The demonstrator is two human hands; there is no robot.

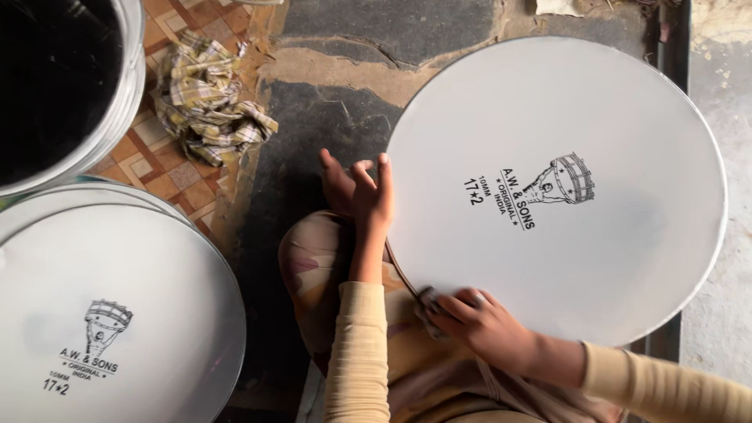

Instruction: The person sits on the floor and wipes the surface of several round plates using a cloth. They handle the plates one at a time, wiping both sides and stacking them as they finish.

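1. The big white round drum head [564, 188] is propped on the person's lap, with its far side over the dark stone floor [329, 117]. It has a black printed drum logo with some lettering near the middle, and a thin metal rim runs around the edge.

2. The left hand [359, 192] sits on the left edge of the drum head. Its fingers are spread a bit and curled over the rim, steadying it rather than pinching anything.

3. The right hand [478, 321] is down at the near edge with its fingers closed around a small dark thing [428, 300] pressed against the rim. Could be a cloth pad or a little tool, I honestly can't tell.

4. As for progress, the skin looks smooth, flat and already printed, so I'd guess the main work on this one is done. My read is that what's left is going around the rim, and the pictures don't show how much of the edge is covered.

5. At lower left there's a second white drum head [110, 321] with the same print, sitting on a stack and looking finished. A dark-faced drum [55, 78] is at top left, and a crumpled checked cloth [207, 102] lies on the patterned tiles.
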